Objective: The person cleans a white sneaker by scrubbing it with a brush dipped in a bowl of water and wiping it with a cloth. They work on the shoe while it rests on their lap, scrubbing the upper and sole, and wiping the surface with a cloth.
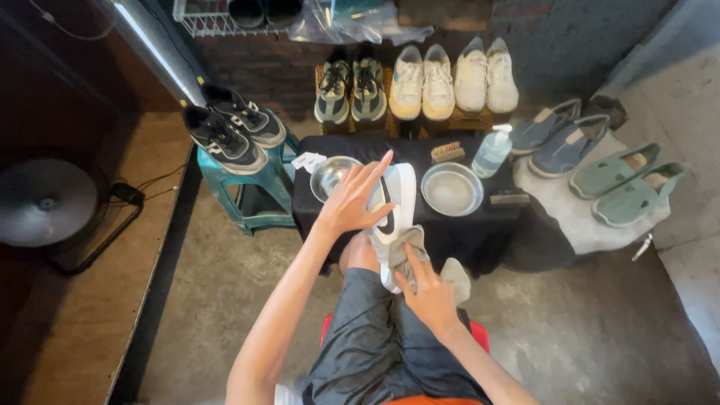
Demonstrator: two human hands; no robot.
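A white sneaker [395,217] with a black mark on its side lies propped across the person's knee, toe toward the black-draped counter [465,236]. The left hand [352,201] rests on its upper with fingers [373,174] spread nearly flat, steadying rather than gripping. The right hand [431,296] presses a grey cloth [420,259] against the heel end, fingers loosely curled over the fabric, which bunches and trails off to the side.

Just beyond the left fingertips stands a small metal bowl [330,176]; beyond the right fingers sit a wider metal basin [451,189], a clear pump bottle [493,152] and a brush [448,153] (whether the basin holds liquid is hard to tell). Further out, pairs of shoes line a low shelf [450,120] and a teal stool [251,187].

The likely hazard: with only an open palm holding it, the sneaker could roll off the knee onto the concrete floor if the cloth pushes hard, or a left-hand sweep could tip the bowl.
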